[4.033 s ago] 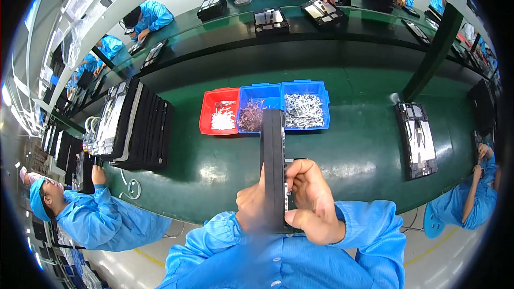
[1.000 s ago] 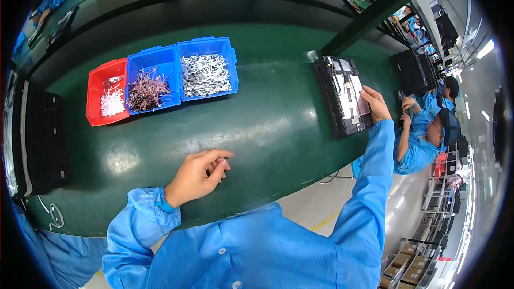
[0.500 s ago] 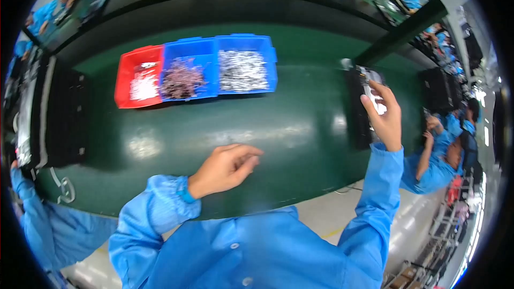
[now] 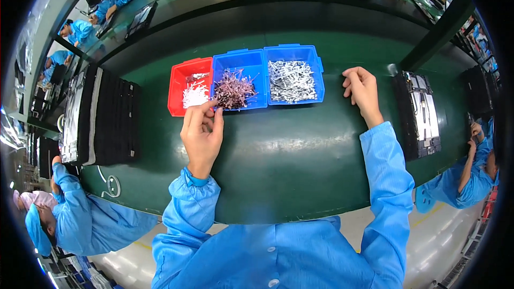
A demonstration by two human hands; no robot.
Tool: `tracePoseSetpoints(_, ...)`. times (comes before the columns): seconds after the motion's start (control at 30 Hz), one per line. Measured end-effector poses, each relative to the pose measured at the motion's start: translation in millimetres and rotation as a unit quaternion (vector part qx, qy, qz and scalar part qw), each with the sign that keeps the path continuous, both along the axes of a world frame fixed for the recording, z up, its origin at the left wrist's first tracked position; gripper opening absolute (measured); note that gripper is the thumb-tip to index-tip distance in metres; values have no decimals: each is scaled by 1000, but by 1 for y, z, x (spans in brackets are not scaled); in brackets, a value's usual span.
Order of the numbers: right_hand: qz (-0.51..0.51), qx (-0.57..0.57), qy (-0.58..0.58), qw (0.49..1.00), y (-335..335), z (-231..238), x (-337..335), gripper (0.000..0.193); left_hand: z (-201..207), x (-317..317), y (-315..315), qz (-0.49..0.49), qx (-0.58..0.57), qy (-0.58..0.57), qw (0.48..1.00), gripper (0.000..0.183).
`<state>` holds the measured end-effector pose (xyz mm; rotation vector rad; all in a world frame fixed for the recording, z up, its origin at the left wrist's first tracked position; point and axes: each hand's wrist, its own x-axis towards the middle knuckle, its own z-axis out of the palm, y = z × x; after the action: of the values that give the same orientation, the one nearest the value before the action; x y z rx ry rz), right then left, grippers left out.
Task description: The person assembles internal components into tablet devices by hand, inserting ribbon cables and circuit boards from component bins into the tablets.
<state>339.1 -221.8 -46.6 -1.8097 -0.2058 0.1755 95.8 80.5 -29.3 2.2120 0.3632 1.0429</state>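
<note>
My left hand (image 4: 199,138) is at the front rims of the bins, where the red bin (image 4: 175,93) meets the blue middle bin (image 4: 229,60). Its fingers are bent, with thumb and forefinger slightly apart and nothing visible between them. White slim pieces (image 4: 196,94) lie in the red bin. A tangle of brownish-pink wire-like parts (image 4: 234,90) fills the front of the middle bin. Silvery small parts (image 4: 292,81) fill the right-hand blue bin (image 4: 320,83). My right hand (image 4: 362,92) hovers over the table right of the bins, fingers loosely curled and apart, holding nothing.
A stack of black trays (image 4: 120,120) stands at the left of the green table (image 4: 289,176). On the right lies a black tray with silvery-white flat devices (image 4: 425,109), near a dark post (image 4: 439,32). A white cable (image 4: 111,184) lies front left. Co-workers in blue sit around.
My right hand has left the tray of devices and moved left, toward the bins. My left hand has risen from the table's front to the bins' rims. The view has swung left.
</note>
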Motion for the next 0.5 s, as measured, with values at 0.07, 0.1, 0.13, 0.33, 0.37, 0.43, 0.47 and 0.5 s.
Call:
tracePoseSetpoints(0.07, 1, 34, -5, 999, -6, -4, -1, 20, 1, 1, 1, 11, -18, -9, 1000, 18)
tracePoseSetpoints(0.1, 2, 37, -3, 999, -8, -5, -1, 20, 0, 2, 2, 11, -14, -8, 1000, 18)
tracePoseSetpoints(0.13, 1, 48, 3, 999, -12, -5, -2, 20, -2, 2, 2, 7, 0, 0, 1000, 18)
tracePoseSetpoints(0.33, 3, 59, 23, 998, -13, -1, -8, 21, -11, 1, 7, 4, 44, 4, 999, 18)
tracePoseSetpoints(0.37, 6, 56, 21, 998, -11, 0, -8, 20, -12, 2, 9, 6, 48, 0, 999, 17)
tracePoseSetpoints(0.43, 7, 53, 19, 998, -12, 0, -8, 20, -12, 2, 11, 7, 52, -4, 999, 15)
tracePoseSetpoints(0.47, 7, 53, 18, 998, -14, 0, -9, 20, -10, 3, 11, 3, 25, -8, 1000, 12)
tracePoseSetpoints(0.5, 6, 52, 17, 999, -15, 0, -9, 19, -9, 3, 11, -1, -2, -12, 1000, 10)
